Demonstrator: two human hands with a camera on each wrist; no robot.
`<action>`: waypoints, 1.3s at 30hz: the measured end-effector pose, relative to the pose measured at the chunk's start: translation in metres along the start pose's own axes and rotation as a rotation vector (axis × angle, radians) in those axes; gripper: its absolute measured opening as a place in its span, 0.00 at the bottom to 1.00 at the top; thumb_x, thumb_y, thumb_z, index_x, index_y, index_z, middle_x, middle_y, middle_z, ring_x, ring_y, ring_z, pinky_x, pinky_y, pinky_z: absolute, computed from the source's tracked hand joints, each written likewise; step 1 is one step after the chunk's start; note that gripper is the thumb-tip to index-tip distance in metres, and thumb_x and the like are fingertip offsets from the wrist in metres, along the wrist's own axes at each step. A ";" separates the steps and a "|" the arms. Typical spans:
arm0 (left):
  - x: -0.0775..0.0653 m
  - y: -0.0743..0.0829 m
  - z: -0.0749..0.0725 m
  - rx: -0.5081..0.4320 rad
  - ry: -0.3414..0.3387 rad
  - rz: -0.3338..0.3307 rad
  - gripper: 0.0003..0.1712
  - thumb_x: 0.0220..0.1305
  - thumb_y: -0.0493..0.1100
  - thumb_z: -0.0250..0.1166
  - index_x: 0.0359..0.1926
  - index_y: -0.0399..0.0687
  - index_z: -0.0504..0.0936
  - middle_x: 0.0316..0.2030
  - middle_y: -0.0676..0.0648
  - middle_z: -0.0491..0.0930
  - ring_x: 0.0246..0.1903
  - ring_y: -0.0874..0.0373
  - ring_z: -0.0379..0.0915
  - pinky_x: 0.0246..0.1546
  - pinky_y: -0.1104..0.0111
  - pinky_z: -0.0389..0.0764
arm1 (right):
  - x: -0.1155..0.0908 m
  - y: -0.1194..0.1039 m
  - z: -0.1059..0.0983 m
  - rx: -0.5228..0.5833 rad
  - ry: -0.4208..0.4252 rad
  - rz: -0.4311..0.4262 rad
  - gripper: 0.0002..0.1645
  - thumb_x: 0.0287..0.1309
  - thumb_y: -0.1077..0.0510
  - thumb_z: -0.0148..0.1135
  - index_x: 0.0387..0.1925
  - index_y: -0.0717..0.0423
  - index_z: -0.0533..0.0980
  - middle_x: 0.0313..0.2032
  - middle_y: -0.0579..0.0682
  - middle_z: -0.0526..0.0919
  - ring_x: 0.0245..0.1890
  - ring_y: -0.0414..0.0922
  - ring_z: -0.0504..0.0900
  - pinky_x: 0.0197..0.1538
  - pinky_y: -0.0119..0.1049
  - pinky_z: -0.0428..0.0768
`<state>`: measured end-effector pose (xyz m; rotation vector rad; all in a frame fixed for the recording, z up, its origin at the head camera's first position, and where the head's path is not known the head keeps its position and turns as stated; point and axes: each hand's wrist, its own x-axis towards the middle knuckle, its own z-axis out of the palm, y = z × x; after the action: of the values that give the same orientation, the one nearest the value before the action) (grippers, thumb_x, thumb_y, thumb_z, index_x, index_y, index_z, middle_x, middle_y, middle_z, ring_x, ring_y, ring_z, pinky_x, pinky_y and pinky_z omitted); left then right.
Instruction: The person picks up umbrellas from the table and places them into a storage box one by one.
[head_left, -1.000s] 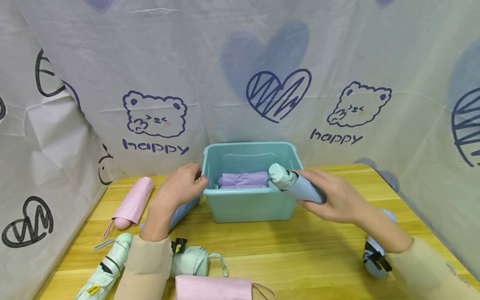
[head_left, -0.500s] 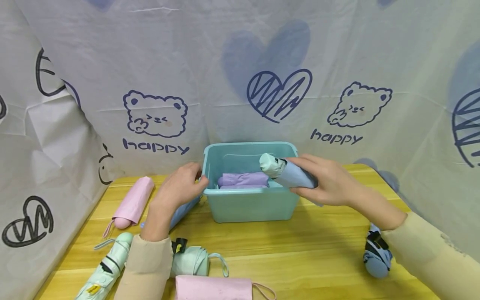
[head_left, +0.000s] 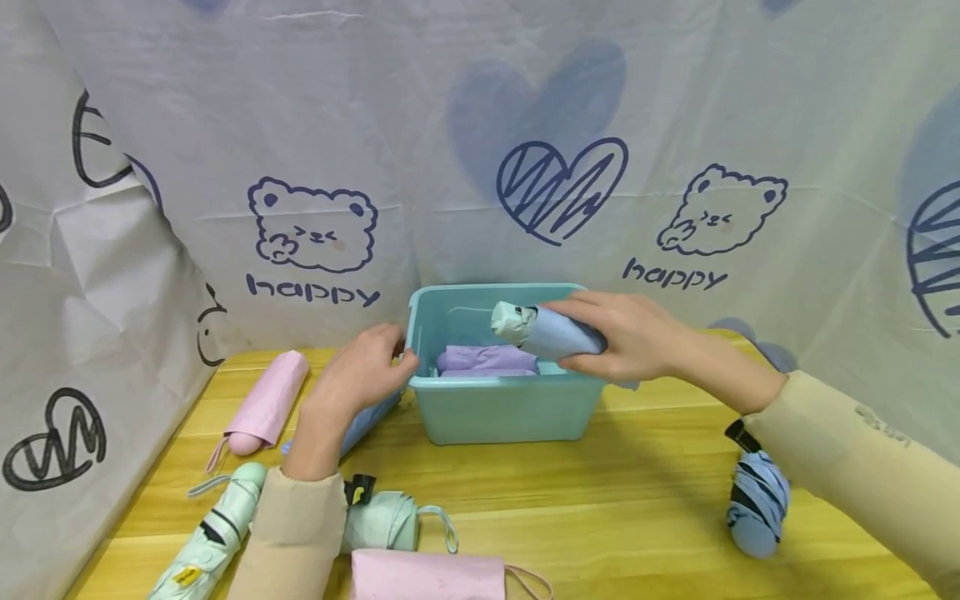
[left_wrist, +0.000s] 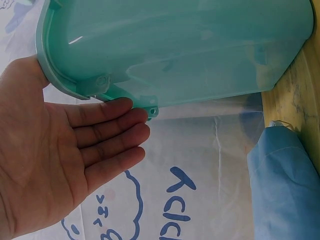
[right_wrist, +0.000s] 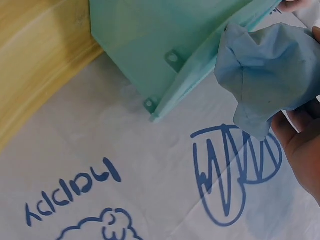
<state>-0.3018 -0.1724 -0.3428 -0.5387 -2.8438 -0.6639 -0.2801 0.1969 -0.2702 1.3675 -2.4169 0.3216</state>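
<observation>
Over the right part of a teal plastic bin (head_left: pixel 510 414), my right hand (head_left: pixel 633 337) grips a folded umbrella (head_left: pixel 562 333) in a light blue sleeve. Its mint end sticks out toward the left, above the bin's rim; the right wrist view shows the loose blue cloth of the sleeve (right_wrist: pixel 267 67). Inside the bin lie purple folded umbrellas (head_left: pixel 489 358), partly hidden by the front wall. At the bin's left side is my left hand (head_left: pixel 358 371). In the left wrist view its fingers are nearly straight along the outside, with the thumb at the rim.
Left on the wooden table lie a pink umbrella (head_left: pixel 268 402), a mint umbrella (head_left: pixel 213 533) and a blue one (head_left: pixel 369 423) partly behind my left arm. Nearer me are a mint umbrella (head_left: pixel 381 523) and a pink one (head_left: pixel 427 577). A blue umbrella (head_left: pixel 759 504) lies right.
My right hand has carried the blue-sleeved umbrella left and slightly up, farther over the bin. More of the blue umbrella on the right now shows. My left hand stays at the bin.
</observation>
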 end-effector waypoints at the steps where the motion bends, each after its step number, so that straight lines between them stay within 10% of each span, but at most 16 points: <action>1: 0.000 0.000 0.000 0.001 0.002 0.002 0.13 0.65 0.50 0.55 0.39 0.47 0.78 0.38 0.47 0.78 0.37 0.51 0.72 0.39 0.57 0.76 | 0.004 0.000 -0.001 -0.003 -0.024 0.008 0.37 0.56 0.49 0.73 0.67 0.55 0.75 0.50 0.52 0.84 0.38 0.44 0.83 0.36 0.42 0.83; 29: 0.000 -0.005 -0.001 0.032 0.007 0.005 0.12 0.65 0.50 0.56 0.37 0.47 0.77 0.36 0.48 0.76 0.35 0.52 0.71 0.36 0.59 0.74 | 0.089 0.007 0.042 0.079 -0.487 0.040 0.38 0.63 0.45 0.68 0.71 0.54 0.72 0.61 0.52 0.82 0.55 0.47 0.82 0.58 0.47 0.79; 39: -0.001 -0.001 -0.002 0.021 0.012 0.017 0.13 0.65 0.51 0.56 0.38 0.47 0.78 0.37 0.48 0.77 0.36 0.52 0.72 0.39 0.58 0.76 | 0.109 0.010 0.062 0.173 -0.664 0.019 0.24 0.65 0.53 0.65 0.61 0.56 0.79 0.48 0.47 0.85 0.42 0.40 0.81 0.48 0.40 0.80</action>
<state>-0.3010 -0.1741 -0.3416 -0.5535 -2.8279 -0.6317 -0.3518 0.0946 -0.2837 1.7406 -2.9859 0.0835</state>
